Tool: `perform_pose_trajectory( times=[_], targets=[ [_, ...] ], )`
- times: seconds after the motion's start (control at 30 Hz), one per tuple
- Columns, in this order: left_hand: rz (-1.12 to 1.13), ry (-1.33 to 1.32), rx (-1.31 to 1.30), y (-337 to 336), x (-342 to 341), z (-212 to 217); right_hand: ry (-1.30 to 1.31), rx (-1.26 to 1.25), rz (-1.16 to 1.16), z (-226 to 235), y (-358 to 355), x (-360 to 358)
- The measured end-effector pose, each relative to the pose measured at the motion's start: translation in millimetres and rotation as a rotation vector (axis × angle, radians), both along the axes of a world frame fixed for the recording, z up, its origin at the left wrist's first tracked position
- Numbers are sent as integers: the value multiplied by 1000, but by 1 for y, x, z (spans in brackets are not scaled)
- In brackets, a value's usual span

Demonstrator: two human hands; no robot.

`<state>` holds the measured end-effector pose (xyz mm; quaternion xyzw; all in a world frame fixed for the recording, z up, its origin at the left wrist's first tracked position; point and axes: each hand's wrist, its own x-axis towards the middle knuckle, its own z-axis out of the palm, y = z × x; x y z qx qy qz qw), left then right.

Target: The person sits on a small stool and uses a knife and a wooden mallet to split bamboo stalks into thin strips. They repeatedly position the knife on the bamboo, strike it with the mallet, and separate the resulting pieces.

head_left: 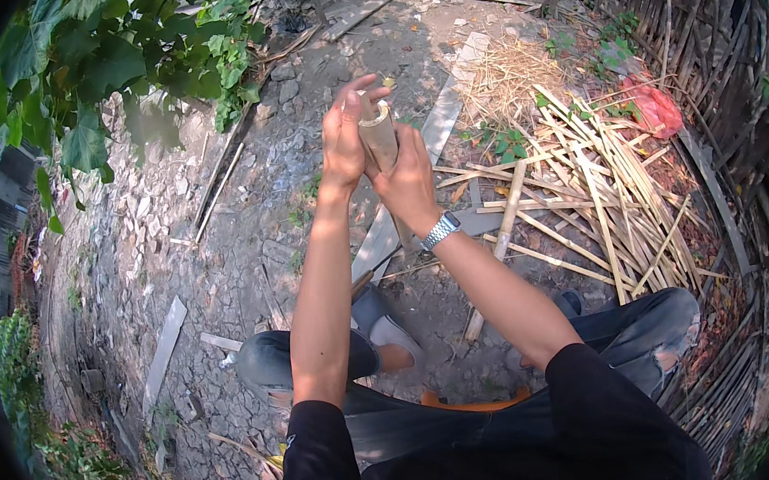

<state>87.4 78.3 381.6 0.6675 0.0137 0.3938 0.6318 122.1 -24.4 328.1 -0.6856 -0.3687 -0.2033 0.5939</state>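
Observation:
Out in front of me, a thick pale bamboo piece [379, 137] stands tilted, its cut upper end toward the far side. My right hand [408, 179], with a metal watch [441, 230] on its wrist, is wrapped around it below that end. On the left side of the bamboo, my left hand [344, 146] lies against it near the top. Its fingers stretch past the cut end, and some of them are partly hidden behind the bamboo. The lower part of the piece passes behind my right hand and wrist.
Split bamboo strips [594, 185] lie heaped at the right, with straw-like shavings [517, 76] beyond and a red plastic bag [652, 107] beside them. A grey plank [450, 106] lies ahead. Stacked sticks [701, 38] line the right edge; leafy branches [104, 63] hang at upper left.

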Motion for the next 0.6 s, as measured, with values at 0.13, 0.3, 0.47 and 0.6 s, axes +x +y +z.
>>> perform_pose_trajectory(
  times=[0.13, 0.3, 0.47, 0.6],
  targets=[
    [78, 222, 104, 9, 10, 1, 67, -24, 30, -1, -12, 1],
    [261, 10, 293, 4, 20, -7, 154, -88, 58, -1, -26, -3],
    [347, 63, 84, 20, 30, 3, 212, -69, -10, -21, -57, -16],
    [392, -33, -154, 127, -4, -18, 231, 10, 51, -67, -146, -47]
  ],
)
